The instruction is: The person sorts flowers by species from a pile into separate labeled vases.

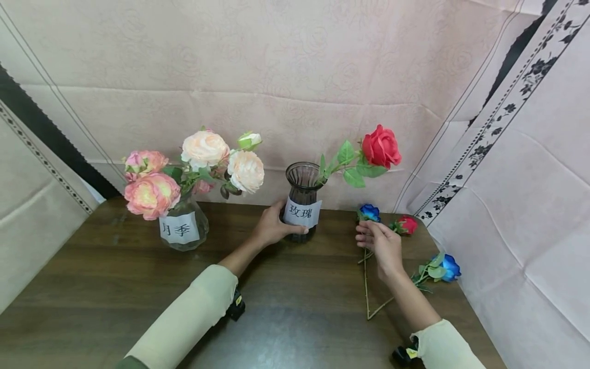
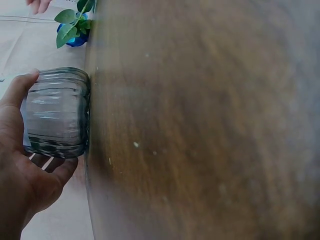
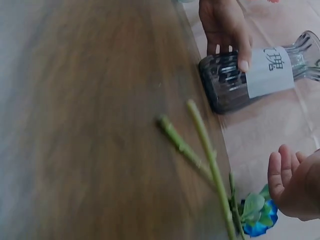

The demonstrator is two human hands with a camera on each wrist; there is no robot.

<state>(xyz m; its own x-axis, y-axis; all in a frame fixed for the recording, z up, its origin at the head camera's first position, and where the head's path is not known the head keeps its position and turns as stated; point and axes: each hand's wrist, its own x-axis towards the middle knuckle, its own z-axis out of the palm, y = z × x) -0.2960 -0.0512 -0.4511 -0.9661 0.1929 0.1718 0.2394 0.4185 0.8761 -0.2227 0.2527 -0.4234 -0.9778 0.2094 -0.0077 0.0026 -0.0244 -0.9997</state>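
Observation:
My left hand (image 1: 271,225) grips the lower part of a dark ribbed glass vase (image 1: 303,192), thumb across the front by its white paper label (image 1: 301,212). The vase (image 2: 57,112) stands upright on the table, with one red rose (image 1: 381,147) leaning out to the right. My right hand (image 1: 384,248) holds nothing; its fingers are loosely bent, just in front of a blue rose (image 1: 370,212) lying at the back. In the right wrist view, that hand (image 3: 297,185) overlaps the blue flower, and bare green stems (image 3: 207,150) lie crossed below.
A round clear vase (image 1: 199,225) with a white label stands at left, filled with pink flowers (image 1: 153,196) and cream flowers (image 1: 205,148). A second red rose (image 1: 406,224) and another blue rose (image 1: 446,268) lie on the right of the wooden table (image 1: 286,318). Patterned cloth hangs behind.

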